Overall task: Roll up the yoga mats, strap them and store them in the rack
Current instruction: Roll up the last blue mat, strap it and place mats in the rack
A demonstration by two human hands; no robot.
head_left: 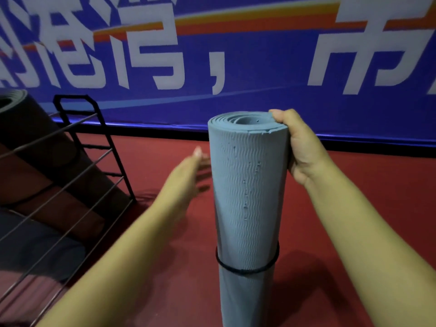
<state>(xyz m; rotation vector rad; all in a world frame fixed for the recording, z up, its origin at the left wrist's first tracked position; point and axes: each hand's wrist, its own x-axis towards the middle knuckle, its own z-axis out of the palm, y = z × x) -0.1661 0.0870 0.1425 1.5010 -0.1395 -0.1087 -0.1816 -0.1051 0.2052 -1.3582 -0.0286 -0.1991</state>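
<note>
A rolled grey-blue yoga mat point(247, 185) stands upright in the middle of the view. A thin black strap point(245, 270) circles its lower part. My right hand point(299, 147) grips the mat's top end from the right, thumb over the rim. My left hand point(188, 175) is held flat with straight fingers just left of the roll; I cannot tell whether it touches the mat. A black metal rack point(82, 147) with thin rods stands at the left and holds dark rolled mats point(35, 142).
The floor is red point(354, 208). A blue banner with large white characters point(236, 67) covers the wall behind. A dark grey-blue roll point(35, 251) lies low in the rack at the lower left.
</note>
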